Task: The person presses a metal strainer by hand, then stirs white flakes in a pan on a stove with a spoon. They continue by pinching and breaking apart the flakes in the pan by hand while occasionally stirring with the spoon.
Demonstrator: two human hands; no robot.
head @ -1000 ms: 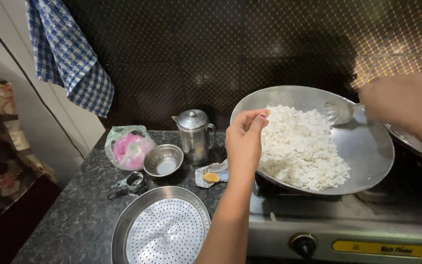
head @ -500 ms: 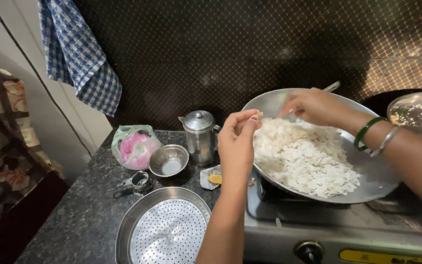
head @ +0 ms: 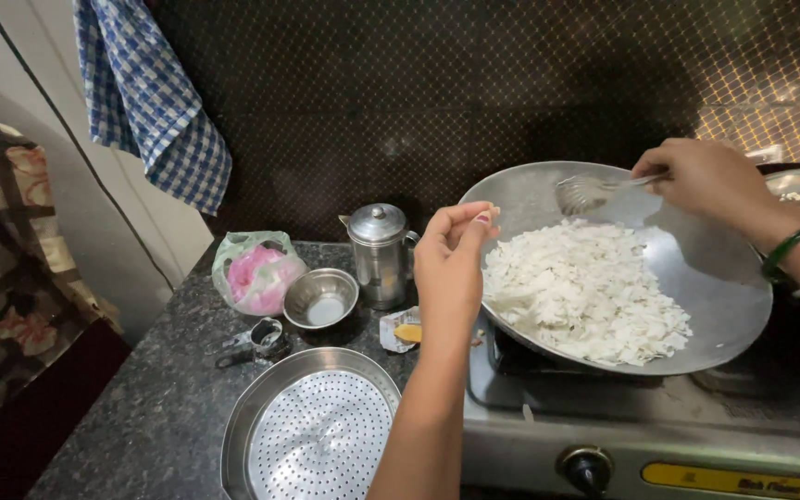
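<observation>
A wide steel pan tilts on the gas stove and holds a heap of white flattened rice. My left hand grips the pan's near left rim, fingers pinched on the edge. My right hand, with green and silver bangles on the wrist, holds the handle of a steel slotted ladle whose head rests inside the pan above the rice.
On the dark granite counter stand a lidded steel jug, a small steel bowl, a pink-and-green plastic bag, a perforated steel strainer plate and a small packet. A blue checked cloth hangs at the back left.
My right hand came in from the right, reached over the pan, and now holds the ladle at the far rim. The left hand stays on the pan's rim.
</observation>
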